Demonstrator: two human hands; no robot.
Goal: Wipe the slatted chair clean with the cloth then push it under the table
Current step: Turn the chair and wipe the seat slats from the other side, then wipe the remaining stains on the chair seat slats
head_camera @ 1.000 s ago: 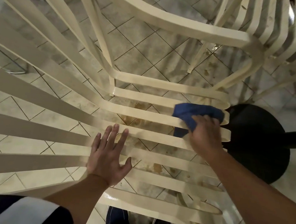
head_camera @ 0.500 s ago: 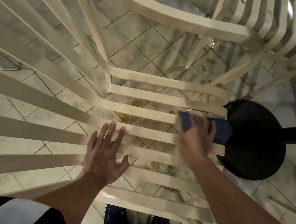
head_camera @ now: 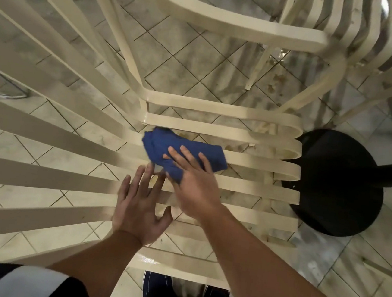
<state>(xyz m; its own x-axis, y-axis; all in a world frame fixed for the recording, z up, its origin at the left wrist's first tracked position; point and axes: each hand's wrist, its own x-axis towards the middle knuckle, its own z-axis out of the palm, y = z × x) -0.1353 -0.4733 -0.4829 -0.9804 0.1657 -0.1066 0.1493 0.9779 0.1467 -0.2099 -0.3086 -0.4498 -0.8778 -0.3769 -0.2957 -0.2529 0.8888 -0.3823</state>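
A cream slatted chair [head_camera: 249,160] fills the view from above, its seat slats running left to right, with brown stains on some of them. A crumpled blue cloth [head_camera: 161,144] lies on the middle seat slats. My right hand [head_camera: 193,184] presses flat on the cloth with straight fingers spread over it. My left hand [head_camera: 139,210] rests flat on the slats just left of it, fingers straight, fingertips almost touching the cloth's near edge.
A black round table base [head_camera: 331,186] with its dark post stands at the chair's right side. A second cream slatted chair [head_camera: 371,33] is at the upper right. The tiled floor [head_camera: 197,76] below is stained. My dark shoes [head_camera: 158,294] show under the seat's front edge.
My right hand has swept the cloth leftward across the seat slats, from the right end near the black base to the middle. My left hand has stayed in place.
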